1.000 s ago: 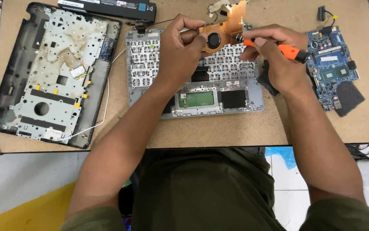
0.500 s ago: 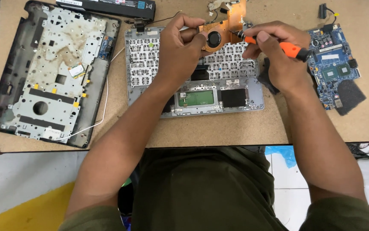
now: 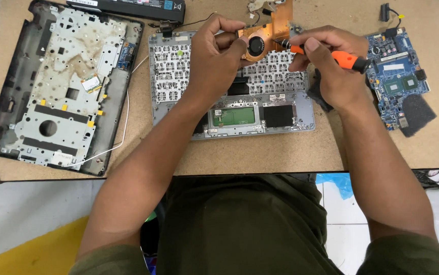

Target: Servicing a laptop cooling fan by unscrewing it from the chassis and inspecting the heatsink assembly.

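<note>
My left hand [image 3: 218, 56] grips a copper-coloured cooling fan assembly [image 3: 266, 36] and holds it over the back of an upturned laptop keyboard deck [image 3: 232, 109]. My right hand [image 3: 331, 66] is closed around an orange-handled screwdriver [image 3: 346, 58], whose tip points left at the fan's right edge. Both hands hover above the deck's upper half. The fan's round black rotor shows between my fingers.
A laptop bottom case [image 3: 61, 86] with a trailing white wire lies at the left. A black battery [image 3: 127, 7] lies along the far edge. A blue motherboard [image 3: 395, 76] and a dark foam pad [image 3: 417, 113] sit at the right on the brown table [image 3: 260, 153].
The fan and both hands have shifted slightly; the screwdriver stays pressed at the fan's right edge.
</note>
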